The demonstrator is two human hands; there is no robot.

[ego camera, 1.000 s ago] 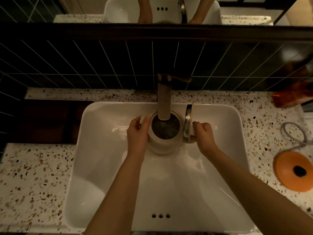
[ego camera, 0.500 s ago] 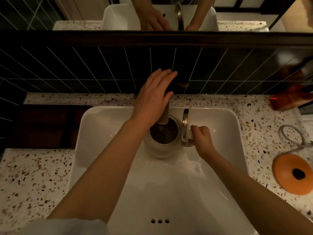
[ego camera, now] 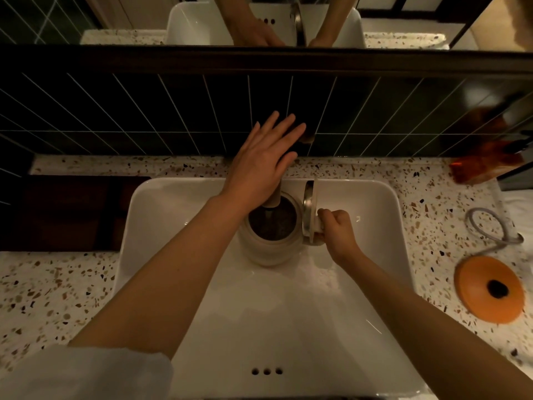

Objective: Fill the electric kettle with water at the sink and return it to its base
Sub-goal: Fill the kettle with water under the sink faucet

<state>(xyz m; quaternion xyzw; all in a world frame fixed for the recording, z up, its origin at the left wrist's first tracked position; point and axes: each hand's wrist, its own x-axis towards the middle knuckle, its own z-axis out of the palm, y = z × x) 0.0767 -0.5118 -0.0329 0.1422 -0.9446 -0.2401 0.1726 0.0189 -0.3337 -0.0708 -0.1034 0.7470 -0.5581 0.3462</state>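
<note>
A single cream electric kettle (ego camera: pixel 269 246) stands upright in the white sink (ego camera: pixel 375 197), toward the back of the basin, its long axis vertical and its open mouth facing straight up under the faucet spout (ego camera: pixel 274 199). A stream of water runs from the spout into the dark interior. The hinged lid (ego camera: pixel 309 210) is swung open and stands on edge at the kettle's right side, its metal inner face turned toward the opening; the handle side points right.

The right hand (ego camera: pixel 336 229) is closed around the kettle's handle just below the lid, fingers curled tight on it. The left hand (ego camera: pixel 264 166) is spread flat over the faucet top, fingers extended and slightly apart, palm down; whether it presses the lever beneath cannot be told.

One round orange kettle base (ego camera: pixel 489 290) with a dark center contact lies on the speckled terrazzo counter (ego camera: pixel 43 298) to the right of the sink, well apart from the kettle, its grey cord (ego camera: pixel 490 226) looping behind it. Three overflow holes (ego camera: pixel 266 371) mark the sink's near wall. A dark tiled backsplash (ego camera: pixel 144 111) rises behind, with a mirror (ego camera: pixel 403 21) above reflecting both hands.
</note>
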